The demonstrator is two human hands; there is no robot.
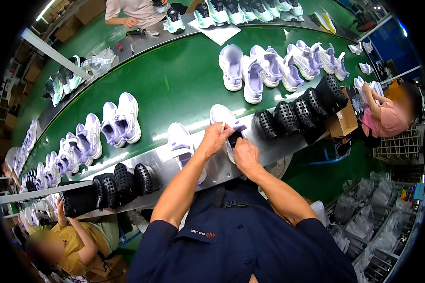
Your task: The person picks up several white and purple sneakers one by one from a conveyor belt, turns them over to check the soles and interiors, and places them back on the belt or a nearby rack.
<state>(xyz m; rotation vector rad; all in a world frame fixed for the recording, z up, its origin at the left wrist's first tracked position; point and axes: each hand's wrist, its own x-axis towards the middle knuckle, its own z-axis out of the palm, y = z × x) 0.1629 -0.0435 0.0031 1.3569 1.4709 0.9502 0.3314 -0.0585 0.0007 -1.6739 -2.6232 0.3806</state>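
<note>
A white and lilac sneaker [220,114] lies at the near edge of the green conveyor belt [184,80]. My left hand [214,139] grips its tongue and lace area. My right hand [244,152] holds the same sneaker lower down, fingers closed around a dark part at its opening. A second white and lilac sneaker [180,141] rests just left of my left forearm, partly hidden by it.
Rows of lilac sneakers [274,66] and more sneakers [113,123] lie on the belt. Black perforated shoe forms [297,113] and another row of forms [123,181] line the metal rail. Other people work at the far side [134,12], right [387,115] and lower left [66,240]. A cardboard box [344,123] sits right.
</note>
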